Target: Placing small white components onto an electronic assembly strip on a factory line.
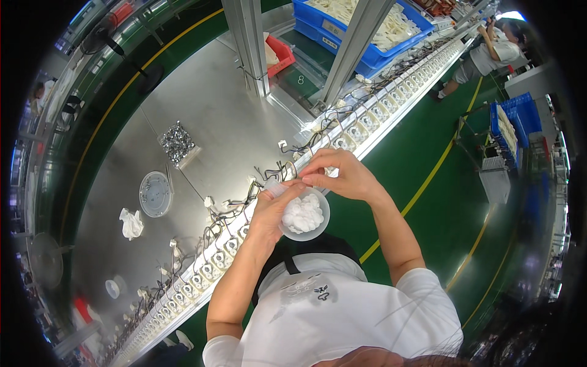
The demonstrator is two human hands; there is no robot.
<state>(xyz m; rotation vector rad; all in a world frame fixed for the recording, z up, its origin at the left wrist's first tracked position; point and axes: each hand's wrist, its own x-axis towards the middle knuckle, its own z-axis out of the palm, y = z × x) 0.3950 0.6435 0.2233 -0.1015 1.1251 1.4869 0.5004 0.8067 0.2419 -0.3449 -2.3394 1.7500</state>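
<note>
Pinching together just above the bowl, the fingers (315, 173) of the right hand (342, 177) are seen closed on something small and pale, too small to be told for certain. The left hand (272, 211) is curled shut around the rim of a translucent plastic bowl (318, 227), which is held tilted against the body, with the left fingertips brought up to touch the right ones. The bowl is filled with small white moulded parts (302, 214), heaped directly under the pinch.

Just beyond the fingers, a long row of white sockets with dark wires (367, 122) is laid along the edge of the steel surface (226, 116). Farther out on that surface, a tray of small metal pieces (177, 144), a round clear lid (155, 194) and a crumpled white cloth (131, 223) are set well apart. Blue bins (373, 58) of pale parts stand at the far end.

A slip is judged the likeliest fault: the pinched part could be dropped onto the green floor (440, 202) if the grip is loosened over the bowl's edge. The bowl could also be spilled, since it is held tilted by one hand only.
</note>
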